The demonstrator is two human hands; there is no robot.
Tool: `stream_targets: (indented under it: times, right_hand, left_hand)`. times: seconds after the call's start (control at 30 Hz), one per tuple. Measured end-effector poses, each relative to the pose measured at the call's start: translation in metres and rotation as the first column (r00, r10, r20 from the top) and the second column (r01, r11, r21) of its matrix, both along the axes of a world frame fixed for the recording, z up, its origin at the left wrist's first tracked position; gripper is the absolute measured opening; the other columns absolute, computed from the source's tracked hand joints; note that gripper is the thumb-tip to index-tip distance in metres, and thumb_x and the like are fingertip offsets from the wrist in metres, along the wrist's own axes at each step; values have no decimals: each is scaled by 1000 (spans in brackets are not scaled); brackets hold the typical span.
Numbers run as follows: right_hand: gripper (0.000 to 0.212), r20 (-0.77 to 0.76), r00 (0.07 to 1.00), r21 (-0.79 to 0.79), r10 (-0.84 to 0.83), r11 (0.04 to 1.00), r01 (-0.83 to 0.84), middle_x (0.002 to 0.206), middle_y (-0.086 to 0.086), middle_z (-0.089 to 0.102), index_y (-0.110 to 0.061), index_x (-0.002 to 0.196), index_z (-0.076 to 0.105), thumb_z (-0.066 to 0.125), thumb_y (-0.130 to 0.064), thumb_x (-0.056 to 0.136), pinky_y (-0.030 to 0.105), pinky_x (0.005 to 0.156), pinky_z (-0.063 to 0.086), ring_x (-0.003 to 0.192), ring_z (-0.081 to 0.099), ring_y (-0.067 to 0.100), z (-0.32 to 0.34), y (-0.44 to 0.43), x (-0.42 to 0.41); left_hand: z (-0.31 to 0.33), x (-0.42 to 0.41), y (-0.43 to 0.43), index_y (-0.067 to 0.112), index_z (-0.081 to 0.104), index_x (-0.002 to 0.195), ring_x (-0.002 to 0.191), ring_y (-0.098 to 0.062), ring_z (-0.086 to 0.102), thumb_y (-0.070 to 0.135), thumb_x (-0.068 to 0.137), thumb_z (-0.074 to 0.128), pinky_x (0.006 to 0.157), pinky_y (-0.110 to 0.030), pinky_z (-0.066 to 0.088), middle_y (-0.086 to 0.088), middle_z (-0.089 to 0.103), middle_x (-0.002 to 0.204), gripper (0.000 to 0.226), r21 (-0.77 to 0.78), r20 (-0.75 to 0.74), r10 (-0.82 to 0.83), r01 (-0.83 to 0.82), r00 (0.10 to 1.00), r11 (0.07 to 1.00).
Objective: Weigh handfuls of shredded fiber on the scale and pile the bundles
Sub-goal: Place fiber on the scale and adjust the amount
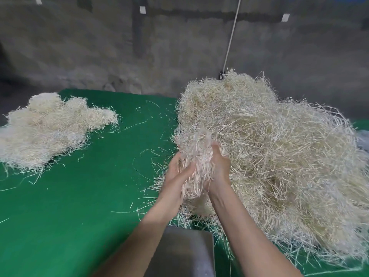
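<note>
Left of frame: pile (46, 128) of bundles resting on the green cloth (79, 206), well apart from the hands. Centre: left hand (175, 177) and right hand (219, 168) cupped facing each other, fingers curled round a handful (197, 160) of fibre held above the cloth, with a grey pan (185, 254), likely the scale, just below the forearms at lower centre. Right: heap (279, 156) touching the handful, strands tangled across the join; risks dragging extra fibre out on the lift, shedding loose strands onto the cloth on the way to the pan, and so skewing the weight.
</note>
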State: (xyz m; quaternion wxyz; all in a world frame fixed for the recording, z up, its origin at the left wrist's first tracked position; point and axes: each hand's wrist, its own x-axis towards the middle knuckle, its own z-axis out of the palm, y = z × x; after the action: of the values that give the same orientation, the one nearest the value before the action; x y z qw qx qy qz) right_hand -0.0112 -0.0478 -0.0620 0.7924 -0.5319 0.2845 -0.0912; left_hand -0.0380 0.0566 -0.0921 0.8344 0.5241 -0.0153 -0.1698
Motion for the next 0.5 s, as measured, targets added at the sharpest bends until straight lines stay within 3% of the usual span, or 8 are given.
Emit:
stream_targets:
  times: [0.1, 0.13, 0.17, 0.23, 0.3, 0.37, 0.43, 0.5]
  right_hand:
    - [47, -44, 999, 55, 6, 998, -4, 130, 15, 53, -11, 132, 42, 54, -35, 93, 43, 94, 47, 113, 55, 32, -10, 8, 2]
    - [34, -27, 1000, -35, -2, 999, 1, 132, 13, 51, -18, 125, 41, 52, -31, 95, 37, 94, 46, 113, 54, 26, -16, 15, -2]
    - [39, 41, 999, -263, 29, 965, -17, 135, 9, 47, -20, 134, 37, 48, -28, 97, 31, 97, 40, 118, 49, 20, -22, 21, -11]
    - [42, 92, 982, -611, 165, 788, -75, 135, 3, 43, -17, 140, 36, 41, -26, 100, 28, 105, 29, 132, 37, 21, -43, 26, -23]
    - [44, 30, 943, -707, 331, 674, -214, 134, 0, 42, -20, 141, 36, 40, -33, 99, 36, 111, 31, 133, 37, 24, -56, 25, -33]
    - [51, -21, 870, -712, 492, 604, -358, 137, -8, 41, -31, 141, 36, 48, -43, 93, 42, 106, 40, 127, 44, 16, -62, 20, -45]
    - [51, 73, 896, -728, 439, 637, -252, 133, -17, 39, -48, 130, 38, 57, -52, 83, 34, 99, 46, 116, 45, -3, -58, 13, -54]
    - [53, 248, 923, -740, 296, 673, -17, 133, -15, 36, -59, 121, 30, 57, -58, 76, 24, 97, 44, 113, 40, -11, -47, 7, -57]
  left_hand:
    - [-17, -7, -3, 24, 45, 138, 125, -19, 48, 60, 37, 88, 106, -43, 37, -4, 47, 142, 115, -214, -139, -56, 26, 989, 976]
    - [-11, -9, -8, 22, 46, 138, 126, -20, 47, 62, 37, 88, 101, -39, 39, -5, 50, 140, 116, -223, -174, -62, 22, 983, 975]
    - [-8, -6, -13, 23, 43, 140, 128, -20, 43, 63, 39, 86, 99, -37, 37, -4, 49, 141, 118, -177, -193, -34, 0, 981, 984]
    - [-2, 6, -17, 16, 40, 140, 129, -26, 45, 50, 49, 83, 106, -40, 35, -8, 50, 138, 106, -4, -138, 229, -232, 964, 973]
    - [4, 19, -13, 11, 42, 137, 123, -31, 52, 33, 66, 78, 105, -49, 39, -15, 55, 132, 83, 35, -89, 405, -403, 910, 914]
    - [3, 32, -3, 13, 30, 145, 131, -32, 42, 29, 82, 71, 110, -51, 32, -15, 41, 145, 77, 151, -69, 479, -465, 875, 872]
    - [-2, 43, 7, 14, 19, 149, 139, -30, 28, 34, 87, 64, 113, -50, 23, -10, 25, 154, 79, 265, -58, 517, -486, 854, 833]
    - [-2, 41, 7, 16, 21, 147, 138, -27, 27, 38, 89, 61, 110, -49, 24, -7, 24, 153, 74, 325, -30, 528, -491, 849, 808]
